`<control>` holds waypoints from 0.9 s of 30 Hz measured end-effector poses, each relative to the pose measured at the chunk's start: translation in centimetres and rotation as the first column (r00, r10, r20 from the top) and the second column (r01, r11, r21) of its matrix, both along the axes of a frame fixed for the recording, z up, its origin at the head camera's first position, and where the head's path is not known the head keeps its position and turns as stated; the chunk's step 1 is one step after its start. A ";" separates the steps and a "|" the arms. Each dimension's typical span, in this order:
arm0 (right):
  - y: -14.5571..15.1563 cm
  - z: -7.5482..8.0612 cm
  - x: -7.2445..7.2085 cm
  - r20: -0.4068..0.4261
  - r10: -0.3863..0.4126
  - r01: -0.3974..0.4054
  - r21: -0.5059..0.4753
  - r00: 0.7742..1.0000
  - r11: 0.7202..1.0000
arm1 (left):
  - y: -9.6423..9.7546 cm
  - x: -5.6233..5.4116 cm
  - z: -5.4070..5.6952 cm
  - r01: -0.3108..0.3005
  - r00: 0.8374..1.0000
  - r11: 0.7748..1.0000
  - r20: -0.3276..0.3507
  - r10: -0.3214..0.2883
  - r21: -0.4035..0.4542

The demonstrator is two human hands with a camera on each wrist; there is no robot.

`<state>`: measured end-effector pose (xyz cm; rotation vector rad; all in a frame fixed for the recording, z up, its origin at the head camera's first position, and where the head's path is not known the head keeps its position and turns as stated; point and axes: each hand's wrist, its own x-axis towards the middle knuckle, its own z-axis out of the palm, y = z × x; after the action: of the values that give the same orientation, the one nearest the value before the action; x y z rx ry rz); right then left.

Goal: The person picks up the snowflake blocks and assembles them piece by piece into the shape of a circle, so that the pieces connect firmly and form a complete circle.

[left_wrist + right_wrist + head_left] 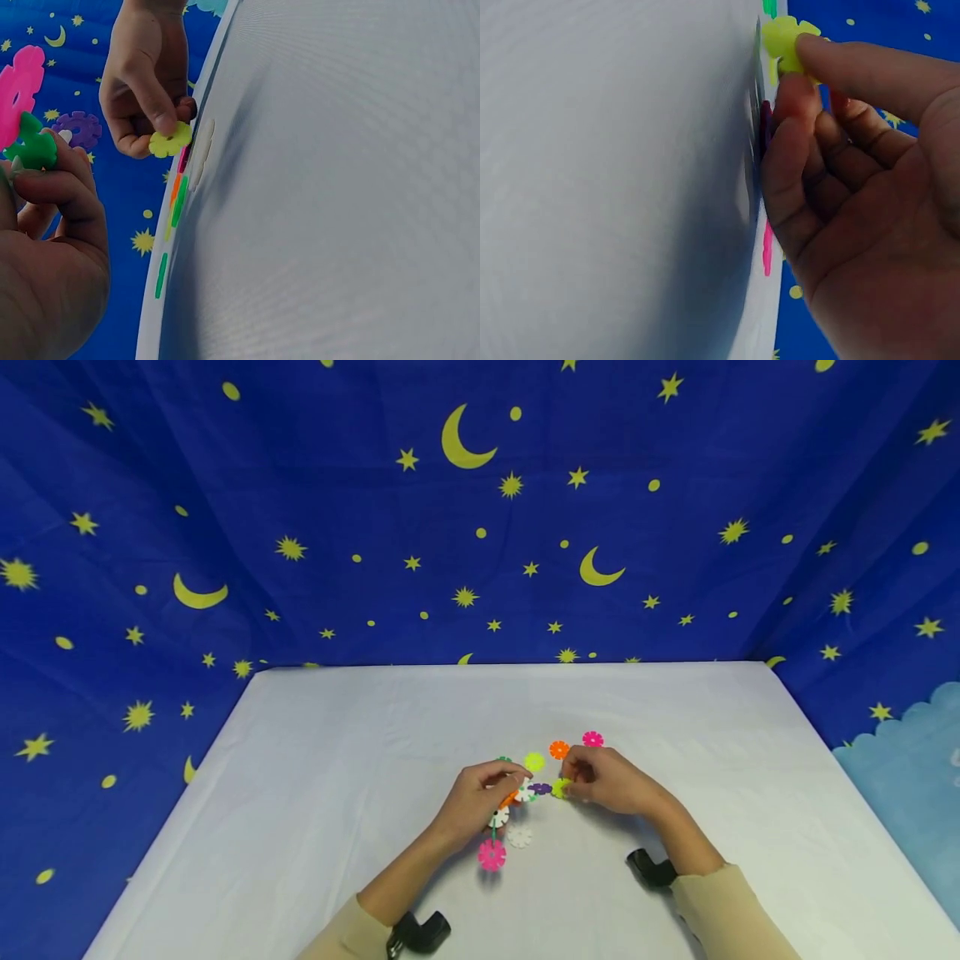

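Observation:
My left hand (474, 800) holds a joined chain of notched plastic snowflake discs. In the head view a pink disc (492, 855) hangs at its lower end, with white and orange discs by the fingers and a purple disc (540, 789) sticking out to the right. The left wrist view shows a green disc (34, 144) by the fingertips; the fingers hide part of the chain. Close to the purple disc, my right hand (617, 782) pinches a yellow disc (781, 37) between thumb and index finger. Whether the yellow and purple discs touch, I cannot tell.
Loose discs lie on the white-covered table (337, 735): lime (534, 762), orange (559, 750) and pink (592, 739) beyond the hands, white (520, 836) nearer. Black devices (423, 933) sit at both wrists. A blue starry curtain (360, 510) stands behind.

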<state>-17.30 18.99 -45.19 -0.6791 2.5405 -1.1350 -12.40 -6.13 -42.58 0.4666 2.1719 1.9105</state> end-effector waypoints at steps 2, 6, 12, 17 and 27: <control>0.1 0.2 0.1 0.022 -0.007 0.008 -0.049 1.000 0.999 | 0.0 0.1 0.2 -0.003 1.000 1.000 -0.009 0.003 0.002; 0.3 0.6 0.1 0.078 -0.037 0.047 -0.134 0.996 0.990 | 0.0 0.2 0.4 -0.017 1.000 1.000 -0.011 0.017 0.005; 0.4 1.0 0.1 0.118 -0.074 0.095 -0.178 0.990 0.980 | -0.2 0.1 0.2 -0.035 0.998 0.997 0.046 0.033 0.062; 0.5 1.4 0.1 0.138 -0.067 0.098 -0.236 0.988 0.967 | -0.3 0.0 0.1 -0.032 0.997 0.996 0.077 0.026 0.088; -0.1 2.1 0.5 0.225 -0.020 0.100 -0.348 0.974 0.932 | -0.2 0.0 0.3 -0.042 0.999 0.998 0.034 0.040 0.041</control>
<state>-16.76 18.93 -43.12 -0.5223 2.2046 -1.6220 -12.37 -6.31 -42.32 0.3976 2.1412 1.9736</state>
